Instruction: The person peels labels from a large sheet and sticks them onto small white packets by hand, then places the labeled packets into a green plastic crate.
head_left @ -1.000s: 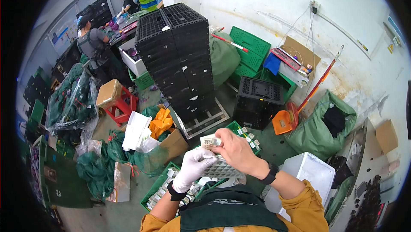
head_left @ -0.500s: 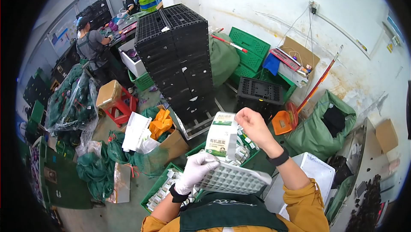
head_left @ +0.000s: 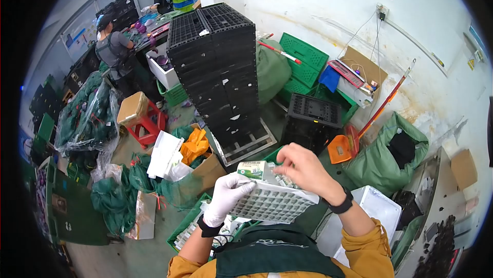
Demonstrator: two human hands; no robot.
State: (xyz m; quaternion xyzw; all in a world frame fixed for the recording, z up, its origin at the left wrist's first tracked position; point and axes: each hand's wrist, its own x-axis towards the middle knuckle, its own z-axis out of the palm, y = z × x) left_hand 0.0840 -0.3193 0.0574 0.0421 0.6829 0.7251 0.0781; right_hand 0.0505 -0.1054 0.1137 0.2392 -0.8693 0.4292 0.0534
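My left hand (head_left: 224, 199), in a white glove, grips the left edge of a white label sheet (head_left: 275, 203) printed with a grid of small grey-green marks. Just above the sheet's upper left edge stands a white and green printed label (head_left: 251, 169), close to my left fingertips. My right hand (head_left: 303, 170) is bare and hovers over the sheet's upper right side, fingers bent and somewhat apart, with nothing visible in them. Below my left forearm lies a green crate (head_left: 177, 234) filled with small white and green packets. Another green crate (head_left: 275, 155) is partly hidden behind my right hand.
A tall stack of black crates (head_left: 221, 67) rises ahead on a metal base. On the left are a carton (head_left: 208, 173) with orange material, green net bags (head_left: 113, 203) and a red stool (head_left: 149, 126). A white box (head_left: 372, 211) sits right. Two people work behind.
The printed label, upright between my hands before, has dropped lower behind the sheet. My right hand has moved down from it, and its fingers have spread. The sheet has risen slightly.
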